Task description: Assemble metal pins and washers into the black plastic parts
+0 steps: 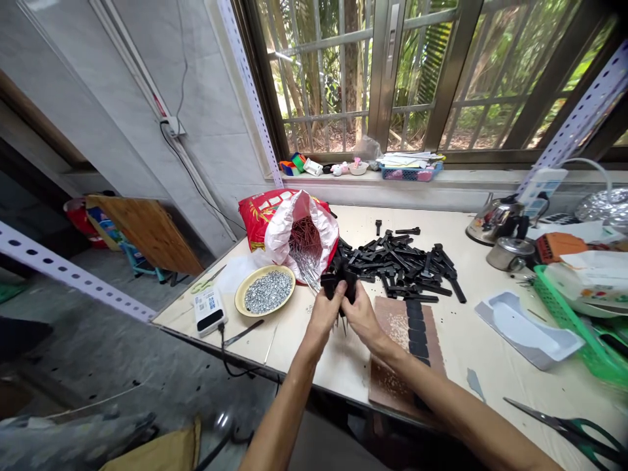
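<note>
Gripping small bundle of black plastic parts [338,282] between both hands above table [314,340], pins pointing down, likely to keep them aligned. Left hand [324,315] and right hand [362,315] curled closed around bundle; parts sit at fingertips, thumbs on top. Black parts pile [402,261] just behind; dish of screws [267,291] left; red bag of rods [294,235] beyond.

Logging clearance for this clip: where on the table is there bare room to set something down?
Bare patches: between the brown board and the white tray, and the near edge between the yellow dish and the hands. Crowded: the black parts pile, the red bag, and the far right by the kettle and green basket.
</note>
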Action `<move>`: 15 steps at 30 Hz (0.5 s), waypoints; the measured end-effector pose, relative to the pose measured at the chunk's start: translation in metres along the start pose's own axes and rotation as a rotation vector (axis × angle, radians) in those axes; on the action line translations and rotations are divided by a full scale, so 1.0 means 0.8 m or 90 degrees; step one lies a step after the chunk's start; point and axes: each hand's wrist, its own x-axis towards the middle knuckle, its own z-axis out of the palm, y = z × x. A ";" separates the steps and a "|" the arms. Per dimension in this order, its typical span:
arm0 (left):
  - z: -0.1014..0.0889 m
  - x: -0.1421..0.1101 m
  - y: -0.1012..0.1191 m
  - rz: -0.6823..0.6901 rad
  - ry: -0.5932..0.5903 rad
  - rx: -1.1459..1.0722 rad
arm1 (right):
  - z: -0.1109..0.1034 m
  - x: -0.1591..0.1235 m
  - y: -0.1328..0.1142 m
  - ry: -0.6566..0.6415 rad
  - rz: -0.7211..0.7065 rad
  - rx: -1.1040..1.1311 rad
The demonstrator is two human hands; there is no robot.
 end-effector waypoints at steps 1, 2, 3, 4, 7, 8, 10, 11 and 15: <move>0.002 -0.001 -0.001 -0.008 -0.011 -0.017 | -0.001 0.001 0.002 0.027 0.015 -0.015; 0.004 -0.001 -0.002 -0.020 -0.020 -0.041 | -0.002 0.002 0.005 0.044 0.033 -0.026; 0.005 -0.001 -0.003 -0.037 -0.027 -0.070 | -0.003 0.004 0.007 0.053 0.052 -0.035; 0.007 -0.001 -0.005 -0.058 -0.029 -0.099 | -0.004 0.005 0.010 0.061 0.072 -0.041; 0.005 0.004 -0.016 -0.130 -0.038 -0.178 | -0.007 0.011 0.018 0.056 0.114 -0.039; 0.003 0.007 -0.020 -0.153 -0.044 -0.191 | -0.007 0.013 0.022 0.044 0.132 -0.034; 0.000 0.015 -0.032 -0.175 -0.045 -0.187 | -0.007 0.018 0.031 0.008 0.162 -0.026; -0.001 0.020 -0.038 -0.174 -0.039 -0.174 | -0.007 0.021 0.037 -0.007 0.169 -0.027; 0.006 0.040 -0.061 -0.138 -0.013 -0.119 | -0.013 0.035 0.056 0.007 0.164 -0.062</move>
